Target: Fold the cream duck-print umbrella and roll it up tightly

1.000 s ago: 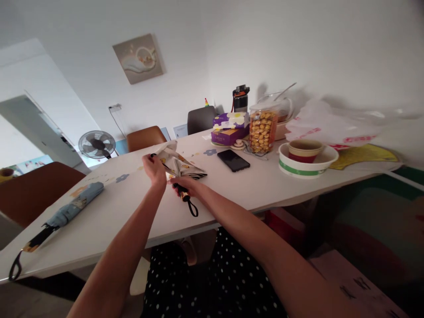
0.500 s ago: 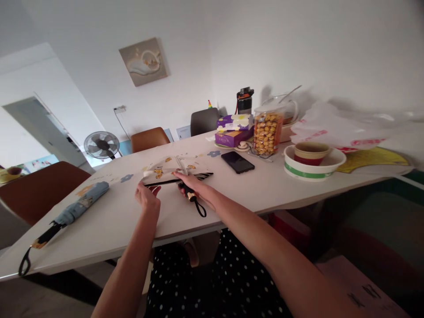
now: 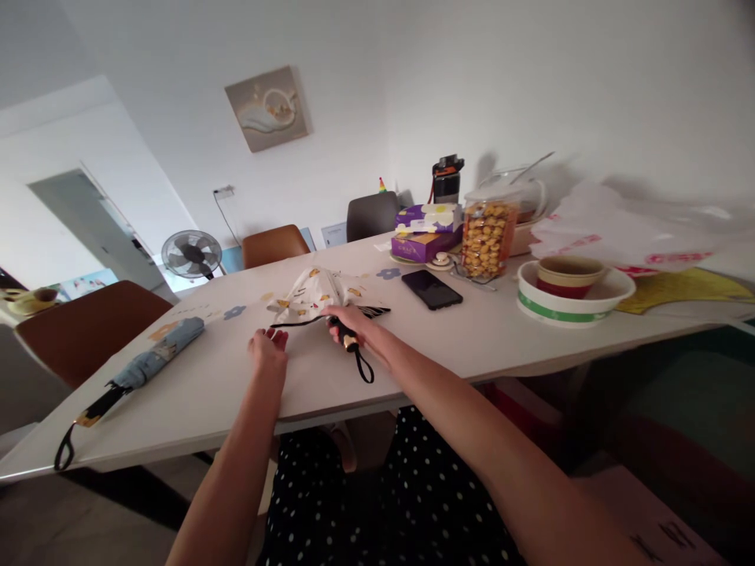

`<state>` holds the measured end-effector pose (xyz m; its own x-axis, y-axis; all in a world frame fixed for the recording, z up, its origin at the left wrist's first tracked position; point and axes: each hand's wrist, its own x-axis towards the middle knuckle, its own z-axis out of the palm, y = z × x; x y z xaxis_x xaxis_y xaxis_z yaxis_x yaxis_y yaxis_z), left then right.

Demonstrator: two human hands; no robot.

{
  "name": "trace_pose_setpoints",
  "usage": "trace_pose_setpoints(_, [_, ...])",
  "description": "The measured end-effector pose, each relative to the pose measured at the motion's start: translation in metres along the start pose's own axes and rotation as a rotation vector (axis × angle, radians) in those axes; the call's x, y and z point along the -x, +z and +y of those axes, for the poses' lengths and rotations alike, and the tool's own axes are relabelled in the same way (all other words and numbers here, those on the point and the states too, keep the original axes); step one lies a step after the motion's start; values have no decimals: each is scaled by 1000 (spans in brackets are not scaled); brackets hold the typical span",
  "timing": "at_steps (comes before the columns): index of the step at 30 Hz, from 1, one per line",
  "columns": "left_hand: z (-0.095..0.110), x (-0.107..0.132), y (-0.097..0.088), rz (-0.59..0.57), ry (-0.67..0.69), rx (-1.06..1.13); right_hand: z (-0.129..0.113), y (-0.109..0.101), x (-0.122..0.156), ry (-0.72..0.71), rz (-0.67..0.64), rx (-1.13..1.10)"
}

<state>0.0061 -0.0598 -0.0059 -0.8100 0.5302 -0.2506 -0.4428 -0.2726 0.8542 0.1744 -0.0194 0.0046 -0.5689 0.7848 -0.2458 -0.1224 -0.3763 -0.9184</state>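
Note:
A white folding umbrella [image 3: 315, 292] with small yellow and brown prints lies partly loose on the table. Its black handle, with a gold band and a wrist loop, points toward me. My right hand [image 3: 352, 324] is closed around that handle, the thumb on top near the fabric. A thin black strip runs leftward from the umbrella's near edge. Just short of the strip's left end is my left hand [image 3: 269, 346], its fingers loosely bent and apart, with nothing seen in them. Black-and-white striped parts stick out to the right of the umbrella.
A folded blue umbrella [image 3: 156, 358] lies at the table's left. To the right are a phone [image 3: 432, 289], purple tissue boxes [image 3: 425, 245], a snack jar [image 3: 487, 240], a bowl [image 3: 575, 313] holding a paper cup [image 3: 567, 275], and a plastic bag [image 3: 625, 228]. Chairs stand beyond the table.
My left hand has come off the black strip and sits slightly nearer me. The umbrella's fabric now bulges up more. My right hand keeps its hold; the view has shifted slightly left.

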Motion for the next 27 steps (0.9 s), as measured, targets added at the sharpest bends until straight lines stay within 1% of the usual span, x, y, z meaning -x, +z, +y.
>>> trace_pose_setpoints(1, [0,0,-1,1,-5,13,-1,-2,0,-34,-45,-35])
trace_pose_setpoints(2, [0,0,-1,-6,-4,17,-2,-3,1,-68,-46,-27])
trace_pose_setpoints(3, [0,1,-2,-11,-1,20,-3,-4,1,-102,2,19])
trace_pose_setpoints(5, [-2,2,-2,-15,10,21,-2,-6,1,-151,159,162])
trace_pose_setpoints(6, [-2,2,-1,-14,15,20,-1,-5,2,-167,217,214])
trace_pose_setpoints(7, [-3,3,-1,-13,16,21,0,-5,2,-175,237,248])
trace_pose_setpoints(9, [-4,3,1,-18,40,9,2,-3,3,-183,202,286])
trace_pose_setpoints(10, [-5,4,2,-30,74,-8,3,-2,3,-184,186,310])
trace_pose_setpoints(11, [-6,5,3,-52,132,-31,3,-1,3,-187,183,340])
trace_pose_setpoints(13, [-9,9,6,-123,303,-87,5,0,3,-201,187,389])
trace_pose_setpoints(15, [-11,14,12,-210,495,-142,6,2,3,-220,184,411])
trace_pose_setpoints(17, [-11,19,20,-320,657,-205,7,3,3,-232,180,434])
trace_pose_setpoints(19, [-8,22,32,-432,732,-252,7,4,3,-238,167,450])
trace_pose_setpoints(20, [-6,23,39,-473,726,-251,8,5,4,-244,154,455])
trace_pose_setpoints(22, [-2,23,53,-508,654,-218,9,8,5,-283,117,463])
trace_pose_setpoints(24, [0,23,65,-503,604,-216,9,10,6,-330,78,471])
trace_pose_setpoints(27, [-2,26,75,-448,608,-265,10,11,7,-383,44,471])
